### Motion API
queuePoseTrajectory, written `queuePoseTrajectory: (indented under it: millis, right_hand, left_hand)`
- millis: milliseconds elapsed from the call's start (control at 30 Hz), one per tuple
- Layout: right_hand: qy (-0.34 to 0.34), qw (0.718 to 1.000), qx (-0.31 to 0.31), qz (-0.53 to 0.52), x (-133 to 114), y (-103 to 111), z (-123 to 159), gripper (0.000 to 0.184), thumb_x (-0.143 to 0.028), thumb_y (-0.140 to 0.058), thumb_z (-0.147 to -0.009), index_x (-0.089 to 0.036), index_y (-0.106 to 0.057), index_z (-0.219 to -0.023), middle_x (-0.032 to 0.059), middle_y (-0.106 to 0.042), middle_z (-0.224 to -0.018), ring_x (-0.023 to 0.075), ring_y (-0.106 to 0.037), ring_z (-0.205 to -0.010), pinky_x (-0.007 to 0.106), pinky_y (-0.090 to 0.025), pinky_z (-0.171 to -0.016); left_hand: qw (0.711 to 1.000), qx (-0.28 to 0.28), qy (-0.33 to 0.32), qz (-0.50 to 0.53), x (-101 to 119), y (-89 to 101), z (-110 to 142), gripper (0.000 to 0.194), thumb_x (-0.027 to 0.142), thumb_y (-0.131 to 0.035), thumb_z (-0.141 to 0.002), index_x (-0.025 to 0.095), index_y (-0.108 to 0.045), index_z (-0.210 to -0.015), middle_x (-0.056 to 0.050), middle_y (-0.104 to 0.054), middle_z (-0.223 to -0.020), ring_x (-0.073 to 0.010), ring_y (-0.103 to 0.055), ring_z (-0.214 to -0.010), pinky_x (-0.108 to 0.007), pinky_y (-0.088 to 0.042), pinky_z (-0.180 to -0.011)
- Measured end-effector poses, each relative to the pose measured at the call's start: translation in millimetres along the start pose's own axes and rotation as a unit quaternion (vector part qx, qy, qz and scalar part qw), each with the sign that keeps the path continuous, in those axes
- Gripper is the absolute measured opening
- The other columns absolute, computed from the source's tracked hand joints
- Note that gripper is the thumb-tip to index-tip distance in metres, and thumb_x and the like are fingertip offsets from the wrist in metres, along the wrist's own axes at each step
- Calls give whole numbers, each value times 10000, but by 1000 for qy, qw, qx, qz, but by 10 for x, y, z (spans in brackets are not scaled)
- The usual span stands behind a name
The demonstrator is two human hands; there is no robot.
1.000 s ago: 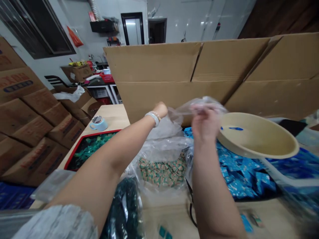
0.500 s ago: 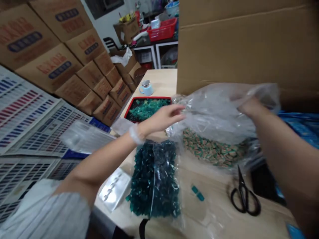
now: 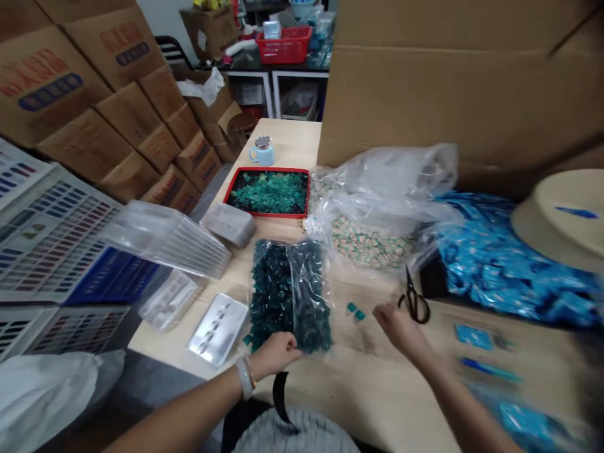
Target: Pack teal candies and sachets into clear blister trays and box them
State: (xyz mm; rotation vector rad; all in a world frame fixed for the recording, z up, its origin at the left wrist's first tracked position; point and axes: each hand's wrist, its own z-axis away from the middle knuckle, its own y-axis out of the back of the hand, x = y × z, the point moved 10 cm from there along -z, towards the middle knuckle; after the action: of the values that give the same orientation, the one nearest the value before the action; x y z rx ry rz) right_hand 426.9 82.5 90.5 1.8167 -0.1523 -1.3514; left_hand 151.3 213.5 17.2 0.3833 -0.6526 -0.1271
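A clear plastic bag (image 3: 309,283) full of dark green glossy pieces lies flat on the table. My left hand (image 3: 276,353), fingers curled together, is at its lower edge; whatever the fingertips hold is hidden. To the right, my right hand (image 3: 395,324) is low over the table with curled fingers, slightly blurred. It is close beside the handles of the black scissors (image 3: 412,301) and overlaps one loop in view; I cannot tell whether it touches them. Two small green pieces (image 3: 356,311) lie left of that hand. Behind are tan-and-green pieces (image 3: 370,242) under a crumpled plastic bag (image 3: 401,176).
A red-rimmed tray (image 3: 308,195) of green bits and a light blue mug (image 3: 264,154) stand farther back. Clear plastic boxes (image 3: 170,236) and a silver flat case (image 3: 219,330) line the left. Blue packets (image 3: 491,264) lie right, by a cream round container (image 3: 561,211). Cardboard (image 3: 425,94) rises behind.
Both hands have come back toward me. My right hand has left the crumpled bag, which has sunk lower; my left has moved down to the green bag's near edge. The camera view has shifted.
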Motion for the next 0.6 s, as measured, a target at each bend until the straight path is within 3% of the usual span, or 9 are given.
queuePoseTrajectory:
  millis: [67,133,233,333,500,600]
  right_hand:
    - [3,995,-17,101,255,-64,287,98,-237,-488,-686,-192,-558,-635,48,-531,-635,170,-468,-557,308,-346,-549]
    - [6,986,6,167,441,45,294,101,-218,-474,-682,-171,-554,-721,77,-525,-717,189,-478,-636,324,-355,-591]
    - [-25,988,103,108,631,331,57,60,-223,-502,-666,-175,-514,-699,19,-448,-631,156,-437,-603,307,-348,-593]
    - [-63,985,158,25,787,377,-156,138,-273,-530,-670,-200,-433,-604,-63,-302,-533,106,-350,-501,262,-317,-522]
    - [-88,982,166,-22,916,331,-228,163,-263,-571,-639,-199,-430,-590,-91,-244,-525,73,-281,-461,248,-288,-506]
    - [-104,980,165,-38,855,468,-2,128,-226,-606,-585,-196,-506,-660,-69,-303,-559,88,-302,-497,263,-286,-540]
  left_hand:
    - [1000,-2,-21,-9,7,-89,-32,204,263,-488,-657,133,-603,-764,-9,-581,-645,-128,-510,-600,-208,-336,-524]
    - [998,-1,-52,-33,76,-95,-68,166,205,-457,-653,138,-600,-704,-7,-582,-648,-125,-509,-625,-206,-340,-552]
    - [993,0,-93,-75,224,-67,-84,168,177,-428,-655,146,-593,-665,-4,-583,-650,-121,-503,-636,-204,-334,-570]
    - [992,5,-92,-88,268,-53,-66,160,208,-441,-657,148,-589,-673,0,-570,-642,-121,-490,-623,-204,-324,-551]
    - [999,-39,-36,6,103,-143,-90,200,234,-504,-598,121,-591,-738,22,-515,-548,-104,-449,-517,-203,-314,-476]
    - [996,-73,-40,10,85,-173,-139,142,199,-488,-585,120,-591,-642,34,-479,-481,-84,-415,-457,-198,-306,-444]
